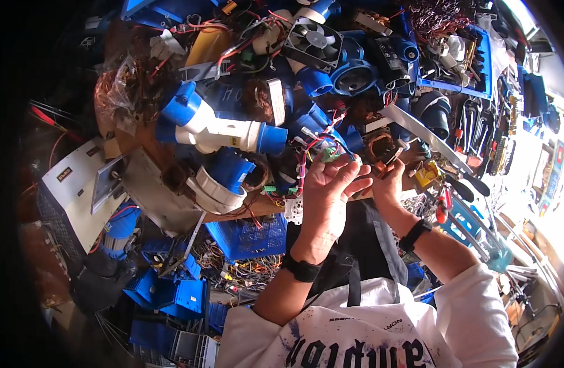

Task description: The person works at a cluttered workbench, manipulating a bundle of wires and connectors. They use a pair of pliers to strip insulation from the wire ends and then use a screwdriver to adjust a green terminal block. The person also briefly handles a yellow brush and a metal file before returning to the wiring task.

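White shirt point(380, 340) with dark print at 6 o'clock, closest to the lens, both forearms rising from it.

Workbench point(153, 202) fills the upper half, buried in parts. Grey metal box point(73, 190) at 9 o'clock. Big white-and-blue industrial plug coupler point(217, 126) at 11 o'clock, lying on its side. Blue plastic crate point(251, 236) just below bench edge, left of centre. Black square cooling fan point(314, 42) at 12 o'clock, tilted. Blue tray point(484, 67) at 1 o'clock, holding small hardware. Flat metal strip point(426, 132) runs diagonally toward 3 o'clock.

Left hand point(325, 193) at centre, black wristband point(301, 268) on the wrist, fingers curled, pinching a small green terminal block point(328, 154) at the fingertips. Red, blue and white wires point(312, 144) run from the block up and left into the pile.

Right hand point(387, 184) just right of the left, nearly touching it, black wrist strap point(415, 234). Fingers closed on a small brown part point(381, 167); can't tell what kind.

Red-handled tool point(442, 205) at 3 o'clock, near the right wrist, untouched.
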The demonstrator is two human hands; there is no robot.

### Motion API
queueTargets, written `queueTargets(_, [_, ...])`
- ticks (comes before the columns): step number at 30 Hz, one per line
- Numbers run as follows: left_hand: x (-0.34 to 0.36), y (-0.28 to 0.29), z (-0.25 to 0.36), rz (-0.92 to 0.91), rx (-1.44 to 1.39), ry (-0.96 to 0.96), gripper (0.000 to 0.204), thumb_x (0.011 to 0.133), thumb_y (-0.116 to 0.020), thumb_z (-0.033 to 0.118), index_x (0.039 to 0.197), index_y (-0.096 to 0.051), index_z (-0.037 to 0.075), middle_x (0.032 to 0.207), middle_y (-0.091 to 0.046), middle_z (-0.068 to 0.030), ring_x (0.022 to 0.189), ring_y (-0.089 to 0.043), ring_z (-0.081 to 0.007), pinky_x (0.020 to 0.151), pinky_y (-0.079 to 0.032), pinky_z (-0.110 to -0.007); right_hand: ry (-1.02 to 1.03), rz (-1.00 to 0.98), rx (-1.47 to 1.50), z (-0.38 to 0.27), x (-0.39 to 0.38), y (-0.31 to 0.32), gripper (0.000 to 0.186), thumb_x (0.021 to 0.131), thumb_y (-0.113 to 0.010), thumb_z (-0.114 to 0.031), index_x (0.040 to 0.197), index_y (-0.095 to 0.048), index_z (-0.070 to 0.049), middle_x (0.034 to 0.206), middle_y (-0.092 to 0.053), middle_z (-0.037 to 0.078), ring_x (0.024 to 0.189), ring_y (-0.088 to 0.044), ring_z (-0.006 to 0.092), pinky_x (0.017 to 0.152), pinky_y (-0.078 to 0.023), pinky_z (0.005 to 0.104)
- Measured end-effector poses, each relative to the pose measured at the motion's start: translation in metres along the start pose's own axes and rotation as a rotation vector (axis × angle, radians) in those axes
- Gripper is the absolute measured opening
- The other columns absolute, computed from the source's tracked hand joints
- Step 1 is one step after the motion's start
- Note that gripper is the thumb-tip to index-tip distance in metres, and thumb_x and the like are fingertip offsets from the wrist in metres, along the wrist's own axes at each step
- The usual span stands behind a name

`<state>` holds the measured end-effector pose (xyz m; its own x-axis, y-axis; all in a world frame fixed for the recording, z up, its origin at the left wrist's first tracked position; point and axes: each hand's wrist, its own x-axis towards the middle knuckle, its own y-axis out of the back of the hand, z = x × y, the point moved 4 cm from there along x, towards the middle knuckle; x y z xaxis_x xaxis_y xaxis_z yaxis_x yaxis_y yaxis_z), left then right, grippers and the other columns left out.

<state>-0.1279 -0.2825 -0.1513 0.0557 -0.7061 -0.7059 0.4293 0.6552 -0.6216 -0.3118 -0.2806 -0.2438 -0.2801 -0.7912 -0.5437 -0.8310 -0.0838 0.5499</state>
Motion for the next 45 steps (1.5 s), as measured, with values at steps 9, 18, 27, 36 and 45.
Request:
queueTargets(9, [0.004, -0.002, 0.006, 0.025, -0.187, -0.095, 0.023, 0.096, -0.057, 0.016, 0.114, -0.056, 0.002, 0.097, -0.067, -0.0126, 0.086, -0.07, -0.0243, 0.077, -0.058, -0.034, -0.047, -0.036, -0.074, -0.009, 0.002, 0.004, 0.073, 0.072, -0.079, -0.006, 0.126, -0.03, -0.003, 0.103, -0.055, 0.01, 0.086, -0.06, 0.0186, 0.063, -0.055, 0.0294])
queueTargets(18, [0.004, -0.002, 0.02, 0.235, 0.52, -0.519, 0.016, 0.085, -0.068, 0.001, 0.099, -0.061, -0.001, 0.081, -0.068, -0.0065, 0.065, -0.065, -0.0083, 0.056, -0.056, -0.022, 0.023, -0.036, -0.164, -0.006, 0.004, 0.007, 0.069, 0.072, -0.08, -0.012, 0.124, -0.036, -0.002, 0.101, -0.053, 0.009, 0.09, -0.055, 0.0182, 0.079, -0.048, 0.0319])
queueTargets(27, [0.005, -0.003, 0.023, 0.255, 0.622, -0.53, 0.012, 0.079, -0.07, 0.002, 0.086, -0.06, 0.001, 0.078, -0.068, -0.0044, 0.066, -0.064, -0.0069, 0.057, -0.052, -0.022, 0.015, -0.036, -0.257, 0.011, 0.011, 0.01, 0.066, 0.071, -0.08, -0.02, 0.12, -0.04, -0.001, 0.101, -0.053, 0.011, 0.091, -0.055, 0.0196, 0.081, -0.046, 0.0332])
queueTargets(36, [0.001, -0.018, 0.047, 0.2, 0.964, -0.685, 0.012, 0.079, -0.068, -0.003, 0.08, -0.056, -0.001, 0.071, -0.065, -0.0059, 0.062, -0.064, -0.0088, 0.055, -0.05, -0.024, -0.139, -0.082, -0.065, -0.001, 0.004, 0.009, 0.057, 0.075, -0.075, -0.019, 0.118, -0.043, 0.0, 0.096, -0.057, 0.009, 0.086, -0.057, 0.0173, 0.079, -0.048, 0.0313])
queueTargets(45, [-0.011, -0.049, 0.09, 0.222, 1.315, -0.646, 0.011, 0.074, -0.07, 0.008, 0.077, -0.062, 0.001, 0.065, -0.065, -0.0136, 0.059, -0.067, -0.027, 0.055, -0.051, -0.033, -0.17, -0.135, 0.019, -0.006, 0.001, 0.014, 0.059, 0.078, -0.072, -0.015, 0.124, -0.039, 0.002, 0.105, -0.057, 0.011, 0.094, -0.058, 0.0177, 0.081, -0.05, 0.0298])
